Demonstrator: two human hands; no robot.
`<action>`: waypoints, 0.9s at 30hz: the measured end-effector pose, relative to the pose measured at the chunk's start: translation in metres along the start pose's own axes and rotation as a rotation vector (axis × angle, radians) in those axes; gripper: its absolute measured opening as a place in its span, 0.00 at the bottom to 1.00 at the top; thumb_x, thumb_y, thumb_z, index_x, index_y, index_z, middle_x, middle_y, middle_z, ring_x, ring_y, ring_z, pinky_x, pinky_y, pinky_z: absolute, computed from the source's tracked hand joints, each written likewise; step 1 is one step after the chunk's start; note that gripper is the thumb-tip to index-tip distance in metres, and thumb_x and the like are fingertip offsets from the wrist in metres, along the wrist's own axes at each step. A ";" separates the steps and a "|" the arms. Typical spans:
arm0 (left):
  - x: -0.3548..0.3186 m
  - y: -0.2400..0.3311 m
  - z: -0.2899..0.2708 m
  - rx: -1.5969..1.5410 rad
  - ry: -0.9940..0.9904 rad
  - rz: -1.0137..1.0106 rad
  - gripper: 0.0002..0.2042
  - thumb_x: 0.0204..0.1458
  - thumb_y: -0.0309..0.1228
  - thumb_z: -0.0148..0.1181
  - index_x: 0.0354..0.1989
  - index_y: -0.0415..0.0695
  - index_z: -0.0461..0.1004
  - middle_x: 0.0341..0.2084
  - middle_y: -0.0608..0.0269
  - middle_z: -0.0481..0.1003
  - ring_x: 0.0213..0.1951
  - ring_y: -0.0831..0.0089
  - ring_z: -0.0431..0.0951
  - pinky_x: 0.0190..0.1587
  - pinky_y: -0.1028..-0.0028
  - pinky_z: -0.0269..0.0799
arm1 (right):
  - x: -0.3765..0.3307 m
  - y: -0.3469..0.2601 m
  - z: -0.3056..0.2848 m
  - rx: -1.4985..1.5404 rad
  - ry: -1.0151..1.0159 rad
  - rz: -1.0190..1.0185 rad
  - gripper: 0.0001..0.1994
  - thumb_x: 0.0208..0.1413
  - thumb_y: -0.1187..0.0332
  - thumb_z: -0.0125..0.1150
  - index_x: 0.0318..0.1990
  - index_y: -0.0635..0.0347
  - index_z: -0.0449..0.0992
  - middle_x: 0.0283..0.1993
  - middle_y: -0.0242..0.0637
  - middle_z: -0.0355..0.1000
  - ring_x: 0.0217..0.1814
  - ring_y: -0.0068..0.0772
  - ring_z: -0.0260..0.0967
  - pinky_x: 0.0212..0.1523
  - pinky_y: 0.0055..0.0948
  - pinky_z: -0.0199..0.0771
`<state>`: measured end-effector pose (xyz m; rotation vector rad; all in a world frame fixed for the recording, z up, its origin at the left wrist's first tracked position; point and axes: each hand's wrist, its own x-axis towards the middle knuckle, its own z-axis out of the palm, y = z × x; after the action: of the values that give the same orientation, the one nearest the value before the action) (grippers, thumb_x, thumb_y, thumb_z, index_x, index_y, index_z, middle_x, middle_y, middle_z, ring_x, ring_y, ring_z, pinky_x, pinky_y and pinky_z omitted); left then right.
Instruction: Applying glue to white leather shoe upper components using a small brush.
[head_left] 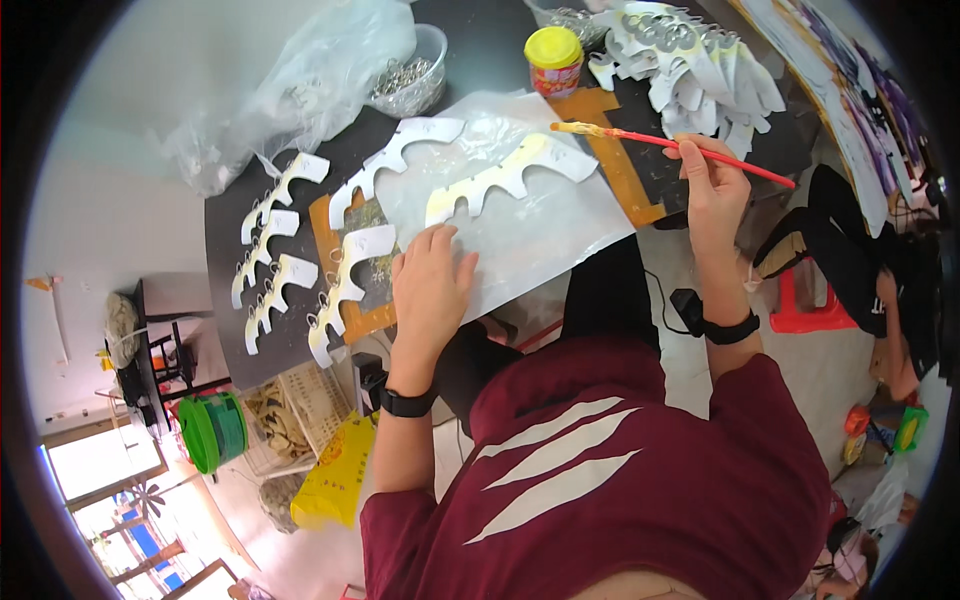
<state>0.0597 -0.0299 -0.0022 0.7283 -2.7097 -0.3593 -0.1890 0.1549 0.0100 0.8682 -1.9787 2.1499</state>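
In my right hand [712, 190] is a slim red-handled brush [640, 138], gripped between thumb and fingers. Its bristles, smeared with something yellowish, hover at the upper edge of a white scalloped cutout [515, 168]; whether they touch cannot be told. A pale yellow coating covers much of that cutout, which lies on a translucent plastic sheet [560, 245]. My left hand [432, 285] rests flat with fingers stretched out, fingertips just below the cutout's left end. Beside it lies a similar cutout with metal rings [355, 262], and another white cutout [392, 152] lies further back.
Several ringed cutouts [290, 180] line the dark table's [470, 55] left side. At the back are a clear tub of metal rings [410, 85], a plastic bag [330, 60], a yellow-lidded jar [555, 55] and piled ringed cutouts [700, 85]. Another person sits near a red stool [812, 305].
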 end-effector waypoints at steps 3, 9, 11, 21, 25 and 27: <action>0.006 0.001 -0.003 0.059 -0.036 0.014 0.16 0.53 0.36 0.58 0.47 0.42 0.71 0.44 0.55 0.74 0.48 0.58 0.72 0.48 0.61 0.61 | 0.008 0.000 -0.019 0.179 0.039 0.108 0.08 0.60 0.70 0.58 0.41 0.64 0.78 0.34 0.33 0.77 0.28 0.14 0.64 0.28 0.15 0.60; 0.021 0.017 -0.022 0.229 -0.014 0.076 0.15 0.53 0.40 0.59 0.44 0.44 0.73 0.37 0.59 0.77 0.43 0.61 0.75 0.45 0.61 0.62 | 0.023 -0.006 -0.031 0.422 0.097 0.184 0.09 0.59 0.69 0.58 0.44 0.62 0.78 0.36 0.33 0.77 0.29 0.13 0.63 0.27 0.14 0.62; 0.037 0.049 -0.037 0.198 0.040 0.151 0.15 0.54 0.40 0.58 0.45 0.45 0.74 0.37 0.59 0.76 0.43 0.62 0.75 0.45 0.62 0.62 | 0.029 -0.015 -0.042 0.432 0.123 0.181 0.09 0.59 0.69 0.59 0.43 0.62 0.78 0.35 0.32 0.76 0.29 0.13 0.64 0.27 0.14 0.62; 0.151 0.089 0.001 0.059 0.202 0.209 0.19 0.51 0.42 0.60 0.49 0.47 0.71 0.43 0.57 0.74 0.46 0.57 0.74 0.47 0.58 0.65 | 0.049 -0.036 -0.063 0.481 0.136 0.144 0.10 0.56 0.68 0.61 0.43 0.63 0.80 0.31 0.27 0.73 0.31 0.14 0.64 0.28 0.16 0.62; 0.198 0.088 0.019 0.090 0.164 0.052 0.26 0.48 0.46 0.62 0.54 0.47 0.67 0.45 0.55 0.74 0.49 0.55 0.74 0.47 0.53 0.66 | 0.055 -0.039 -0.066 0.493 0.161 0.142 0.10 0.56 0.69 0.60 0.42 0.63 0.80 0.32 0.29 0.73 0.31 0.15 0.64 0.27 0.16 0.62; 0.216 0.085 0.028 0.090 0.124 -0.013 0.31 0.46 0.49 0.63 0.56 0.47 0.65 0.48 0.52 0.73 0.51 0.53 0.73 0.49 0.50 0.65 | 0.061 -0.033 -0.068 0.502 0.186 0.134 0.10 0.55 0.70 0.60 0.43 0.63 0.78 0.32 0.30 0.73 0.30 0.16 0.65 0.27 0.16 0.62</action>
<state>-0.1659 -0.0665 0.0495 0.7670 -2.6190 -0.1891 -0.2484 0.2060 0.0678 0.5638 -1.4687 2.7484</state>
